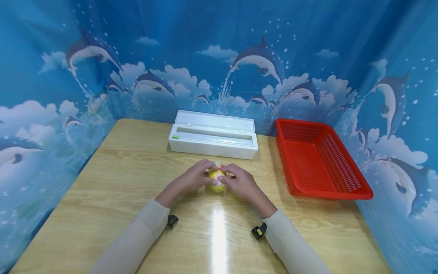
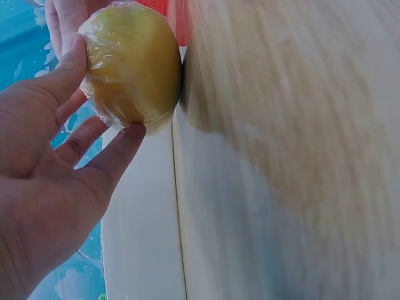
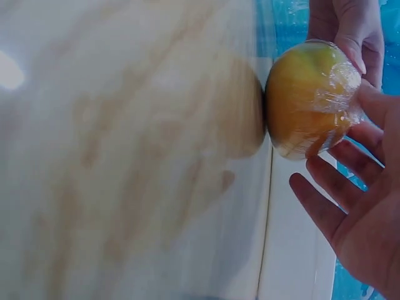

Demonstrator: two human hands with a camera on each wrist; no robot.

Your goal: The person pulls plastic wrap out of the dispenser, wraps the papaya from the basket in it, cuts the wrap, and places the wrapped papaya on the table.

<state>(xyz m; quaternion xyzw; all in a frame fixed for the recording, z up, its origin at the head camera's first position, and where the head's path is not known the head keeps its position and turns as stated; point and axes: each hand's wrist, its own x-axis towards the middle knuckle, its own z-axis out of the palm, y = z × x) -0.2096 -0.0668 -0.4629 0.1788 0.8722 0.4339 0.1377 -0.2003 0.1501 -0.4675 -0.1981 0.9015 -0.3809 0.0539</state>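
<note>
A round fruit [image 1: 217,180], yellow-orange with a greenish patch, is wrapped in crinkled clear plastic film. It sits on the wooden table, and its exact kind cannot be told. My left hand [image 1: 200,175] holds it from the left, thumb on the film and fingertips at the side, as the left wrist view shows with the fruit [image 2: 132,65]. From the right, my right hand [image 1: 240,182] grips the same fruit [image 3: 309,100] between thumb and fingers. Just beyond the hands stands a white cling film box [image 1: 212,146], its lid raised and a roll of film inside.
To the right stands a red plastic basket [image 1: 318,163] with slotted walls. The wooden table [image 1: 119,171] extends around the hands. A blue curtain [image 1: 205,34] with dolphins hangs behind and at both sides. A green slider [image 1: 175,136] sits on the box's left end.
</note>
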